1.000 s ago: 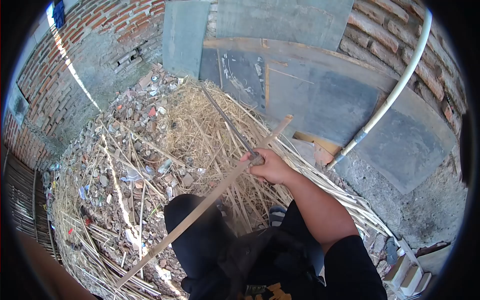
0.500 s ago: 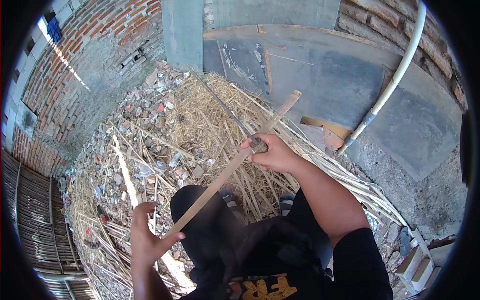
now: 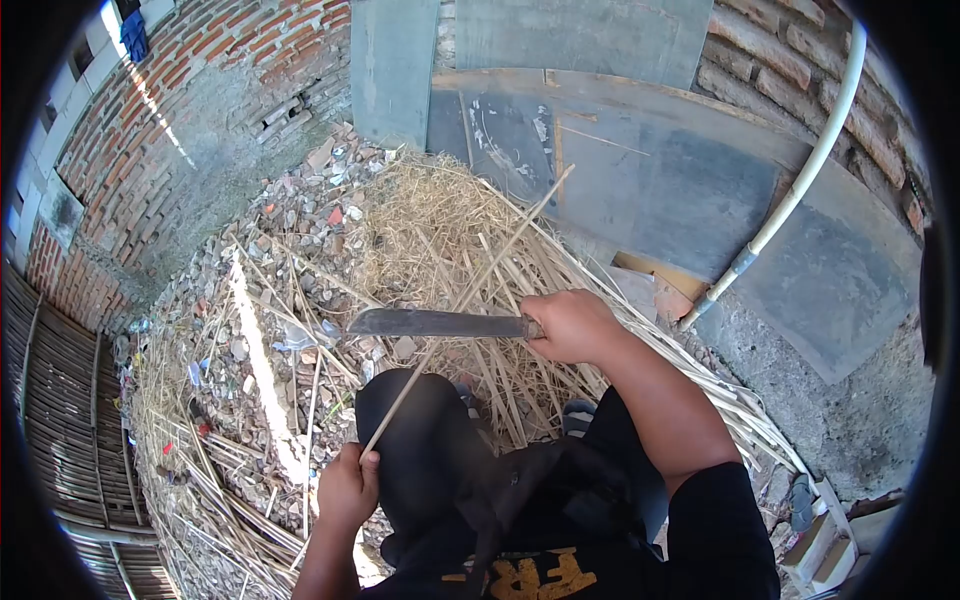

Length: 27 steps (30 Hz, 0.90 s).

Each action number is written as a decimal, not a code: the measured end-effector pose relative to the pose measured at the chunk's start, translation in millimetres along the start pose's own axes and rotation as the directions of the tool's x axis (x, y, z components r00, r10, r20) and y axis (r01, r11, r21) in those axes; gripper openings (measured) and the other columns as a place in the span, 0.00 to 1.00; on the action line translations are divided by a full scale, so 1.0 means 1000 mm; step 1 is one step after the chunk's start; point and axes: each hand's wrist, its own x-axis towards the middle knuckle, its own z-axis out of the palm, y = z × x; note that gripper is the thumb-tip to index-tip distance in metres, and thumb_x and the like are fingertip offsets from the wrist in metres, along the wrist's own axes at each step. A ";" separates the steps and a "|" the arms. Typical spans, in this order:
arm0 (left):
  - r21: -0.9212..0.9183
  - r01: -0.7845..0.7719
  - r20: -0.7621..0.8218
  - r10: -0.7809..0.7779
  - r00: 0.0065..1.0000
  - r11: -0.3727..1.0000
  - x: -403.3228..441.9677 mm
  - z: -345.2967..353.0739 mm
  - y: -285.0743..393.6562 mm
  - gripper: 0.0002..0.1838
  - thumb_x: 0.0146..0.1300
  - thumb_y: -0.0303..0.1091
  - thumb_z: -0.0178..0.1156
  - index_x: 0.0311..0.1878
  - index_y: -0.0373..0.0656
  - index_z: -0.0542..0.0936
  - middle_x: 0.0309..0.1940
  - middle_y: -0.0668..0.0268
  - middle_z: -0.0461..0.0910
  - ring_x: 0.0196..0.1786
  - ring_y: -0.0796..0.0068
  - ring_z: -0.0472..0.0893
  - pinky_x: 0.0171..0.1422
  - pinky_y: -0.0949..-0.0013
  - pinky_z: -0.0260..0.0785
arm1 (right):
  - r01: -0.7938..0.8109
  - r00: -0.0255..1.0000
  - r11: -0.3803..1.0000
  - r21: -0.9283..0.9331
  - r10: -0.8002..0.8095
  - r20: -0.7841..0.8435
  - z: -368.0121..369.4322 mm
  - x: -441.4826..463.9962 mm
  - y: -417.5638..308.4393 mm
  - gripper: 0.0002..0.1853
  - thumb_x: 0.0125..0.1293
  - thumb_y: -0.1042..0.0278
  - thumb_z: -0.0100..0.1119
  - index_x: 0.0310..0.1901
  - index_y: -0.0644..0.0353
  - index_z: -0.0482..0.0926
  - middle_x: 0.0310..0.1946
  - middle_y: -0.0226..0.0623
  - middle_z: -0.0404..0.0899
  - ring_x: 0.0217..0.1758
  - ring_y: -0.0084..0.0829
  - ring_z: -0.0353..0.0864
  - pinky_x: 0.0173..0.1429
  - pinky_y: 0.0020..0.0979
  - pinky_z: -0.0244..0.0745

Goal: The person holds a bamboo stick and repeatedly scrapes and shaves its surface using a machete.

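Note:
My right hand (image 3: 572,325) is wrapped round the handle of a machete (image 3: 440,323), whose dark, wide blade points left. My left hand (image 3: 347,488), beside my left knee, is closed on the lower end of a bamboo strip (image 3: 403,393). From there the strip slants up and to the right, seen edge-on and thin. The blade crosses over it in the view; I cannot tell whether the two touch.
Shavings (image 3: 420,215) and long bamboo strips (image 3: 700,370) cover the ground ahead and to the right. Rubble (image 3: 300,220) lies to the left. Grey panels (image 3: 640,200) lean at the back, beside a pale pole (image 3: 790,200). A slatted bamboo wall (image 3: 70,420) stands on the left.
The machete has swung from pointing away to lying crosswise, blade leftward. My left hand has closed on the bamboo strip, which has turned from flat to edge-on. My right hand has let go of it.

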 end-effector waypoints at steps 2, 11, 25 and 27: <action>0.047 0.002 -0.024 -0.001 1.000 0.999 0.002 0.000 0.000 0.16 0.78 0.46 0.56 0.47 0.40 0.77 0.33 0.45 0.84 0.35 0.34 0.83 0.39 0.39 0.73 | -0.150 0.972 0.988 -0.018 0.151 0.180 -0.012 0.006 0.008 0.17 0.57 0.62 0.69 0.48 0.54 0.83 0.33 0.46 0.86 0.41 0.51 0.88 0.46 0.51 0.82; 0.100 -0.039 -0.092 0.048 0.995 0.994 -0.002 0.009 -0.011 0.16 0.77 0.47 0.57 0.47 0.42 0.78 0.32 0.48 0.84 0.33 0.37 0.84 0.37 0.40 0.74 | -0.231 0.960 0.973 -0.006 0.229 0.159 -0.025 0.008 0.019 0.15 0.57 0.63 0.66 0.46 0.55 0.85 0.35 0.49 0.86 0.43 0.50 0.87 0.48 0.50 0.81; -0.018 -0.062 0.092 0.064 0.994 0.998 0.006 -0.006 -0.008 0.19 0.78 0.48 0.56 0.38 0.40 0.76 0.23 0.45 0.80 0.31 0.34 0.82 0.36 0.38 0.71 | -0.152 0.968 0.976 0.158 0.115 0.224 -0.012 -0.002 0.012 0.17 0.56 0.64 0.70 0.46 0.59 0.83 0.28 0.46 0.82 0.35 0.43 0.84 0.43 0.43 0.77; -0.032 -0.044 0.103 0.047 0.994 0.999 0.008 -0.013 -0.001 0.20 0.78 0.47 0.56 0.37 0.39 0.76 0.23 0.44 0.80 0.31 0.33 0.81 0.36 0.38 0.70 | -0.150 0.939 0.966 0.210 0.073 0.335 -0.003 0.004 0.012 0.17 0.55 0.62 0.70 0.46 0.57 0.84 0.33 0.47 0.85 0.41 0.48 0.87 0.47 0.47 0.79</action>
